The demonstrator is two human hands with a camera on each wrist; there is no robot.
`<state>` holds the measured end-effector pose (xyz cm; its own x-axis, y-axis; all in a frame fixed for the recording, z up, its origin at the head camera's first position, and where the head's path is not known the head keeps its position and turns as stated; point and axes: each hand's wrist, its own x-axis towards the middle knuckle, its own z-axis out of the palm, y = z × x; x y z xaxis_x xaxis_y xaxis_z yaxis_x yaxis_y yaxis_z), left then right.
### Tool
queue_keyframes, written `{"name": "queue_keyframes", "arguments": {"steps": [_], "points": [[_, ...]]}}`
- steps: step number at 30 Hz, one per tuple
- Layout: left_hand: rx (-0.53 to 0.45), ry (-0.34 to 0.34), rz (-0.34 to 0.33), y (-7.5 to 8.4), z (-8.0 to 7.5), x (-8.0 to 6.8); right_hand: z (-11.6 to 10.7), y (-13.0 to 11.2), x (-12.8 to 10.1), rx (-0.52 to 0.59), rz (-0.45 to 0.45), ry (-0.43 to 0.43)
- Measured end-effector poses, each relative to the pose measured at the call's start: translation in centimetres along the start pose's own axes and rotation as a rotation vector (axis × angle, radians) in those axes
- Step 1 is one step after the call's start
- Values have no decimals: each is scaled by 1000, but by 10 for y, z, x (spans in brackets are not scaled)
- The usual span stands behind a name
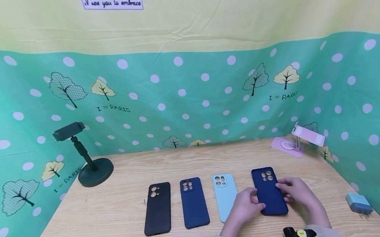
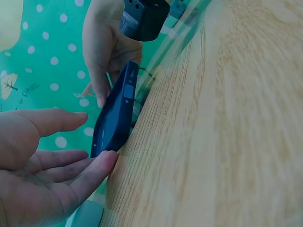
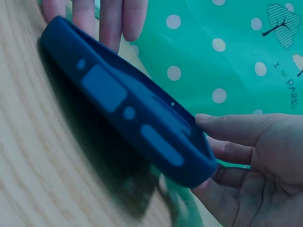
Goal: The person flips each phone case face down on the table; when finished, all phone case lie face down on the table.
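Note:
A navy phone case (image 1: pixel 268 191) lies at the right end of a row on the wooden table (image 1: pixel 118 230), between both hands. My right hand (image 1: pixel 284 191) pinches its right edge, thumb on top and fingers beneath (image 3: pixel 201 151). The case (image 3: pixel 128 109) is tilted, one long side raised off the wood. My left hand (image 1: pixel 255 199) has straight fingers touching the case's left edge (image 2: pixel 97 137). The case (image 2: pixel 116 113) stands on its edge in the left wrist view. To the left lie a mint case (image 1: pixel 225 196), a dark blue case (image 1: pixel 194 203) and a black case (image 1: pixel 158 208), all flat.
A black phone stand (image 1: pixel 85 157) sits at the back left. At the back right stands a pink stand (image 1: pixel 300 139). A light blue charger plug (image 1: pixel 358 202) lies near the right edge. Green dotted cloth walls in the table on three sides.

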<state>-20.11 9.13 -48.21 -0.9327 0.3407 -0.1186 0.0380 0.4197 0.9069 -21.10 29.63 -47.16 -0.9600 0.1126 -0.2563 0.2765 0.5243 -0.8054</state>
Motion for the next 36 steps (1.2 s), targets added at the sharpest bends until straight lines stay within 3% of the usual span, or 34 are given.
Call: {"name": "queue_keyframes", "arguments": {"steps": [13,28,36], "points": [[-43,-35,29,-3,1,1,-5,-13,-9,-40,-33,52],[-83,-41,37,-5,1,2,0,-36,-18,-188,-132,118],[-105,-62,42,-5,1,2,6,-43,-19,-171,-159,110]]}}
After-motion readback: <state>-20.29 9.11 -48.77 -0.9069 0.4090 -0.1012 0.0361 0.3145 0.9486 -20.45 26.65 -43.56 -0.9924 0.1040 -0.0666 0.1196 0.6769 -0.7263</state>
